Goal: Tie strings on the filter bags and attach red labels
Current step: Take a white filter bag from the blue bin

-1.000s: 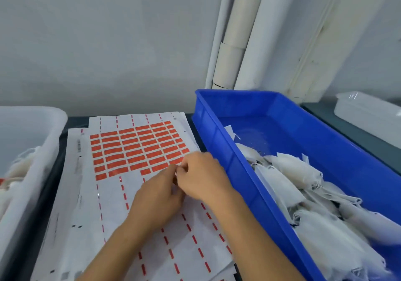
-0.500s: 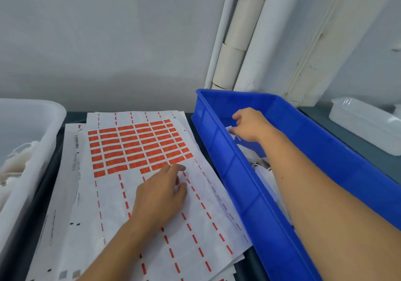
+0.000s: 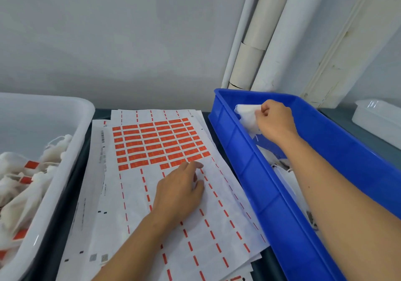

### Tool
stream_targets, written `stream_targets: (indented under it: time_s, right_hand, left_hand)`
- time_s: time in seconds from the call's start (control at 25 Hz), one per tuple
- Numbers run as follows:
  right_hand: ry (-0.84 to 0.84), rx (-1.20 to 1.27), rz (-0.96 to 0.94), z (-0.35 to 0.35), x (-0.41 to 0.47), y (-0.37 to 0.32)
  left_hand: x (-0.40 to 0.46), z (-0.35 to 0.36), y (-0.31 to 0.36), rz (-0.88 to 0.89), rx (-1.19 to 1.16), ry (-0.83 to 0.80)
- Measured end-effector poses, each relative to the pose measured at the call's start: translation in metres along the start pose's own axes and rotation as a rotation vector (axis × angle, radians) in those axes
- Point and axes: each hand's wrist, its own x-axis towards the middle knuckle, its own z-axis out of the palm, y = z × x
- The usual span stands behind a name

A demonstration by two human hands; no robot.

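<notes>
The right hand point(image 3: 276, 121) pinches a white filter bag point(image 3: 247, 117) at the far end of the blue bin point(image 3: 243, 161), fingers curled round one end of it; the bag hangs above the bin floor with its long axis running from the upper left near the bin's far corner down toward the right, its loose end and a bit of thread trailing below the hand. More white bags point(image 3: 282, 168) lie in the bin, mostly hidden behind the right forearm. The left hand point(image 3: 180, 190) rests flat on the label sheet point(image 3: 138, 194), fingers loosely extended and gripping nothing, fingertips touching the lowest row of red labels point(image 3: 156, 144). The sheet tops a stack of similar sheets lying lengthwise away from the person on a dark table point(image 3: 69, 198). A white tub point(image 3: 60, 168) on the left holds finished bags with red tags point(image 3: 31, 164), and it is cut off by the frame edge. Behind stand a pale wall and white rolls point(image 3: 260, 33) leaning in the corner. A clear lidded box point(image 3: 377, 116) sits at far right, partly cropped.
</notes>
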Motion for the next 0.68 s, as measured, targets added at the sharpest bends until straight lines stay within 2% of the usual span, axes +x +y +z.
stream_targets:
  time_s: [0.16,0.28,0.44,0.6,0.68]
  right_hand:
    - [0.225,0.102,-0.211,-0.013,-0.002,-0.034]
    - [0.301,0.318,-0.376,-0.016,-0.014,-0.077]
    - [0.13,0.598,-0.414,0.022,-0.065,-0.124]
    - [-0.217,0.802,-0.293,0.084,-0.132,-0.13]
    - [-0.337,0.853,-0.213,0.107,-0.157,-0.122]
  left_hand:
    - [0.002,-0.017,-0.003,-0.032,-0.169,-0.083]
    - [-0.002,-0.041,-0.005,-0.06,-0.33,-0.03]
    - [-0.012,-0.073,-0.02,-0.105,-0.485,0.151]
    - [-0.027,-0.09,-0.047,-0.055,-0.699,0.252]
    - [-0.029,-0.09,-0.054,-0.068,-0.786,0.311]
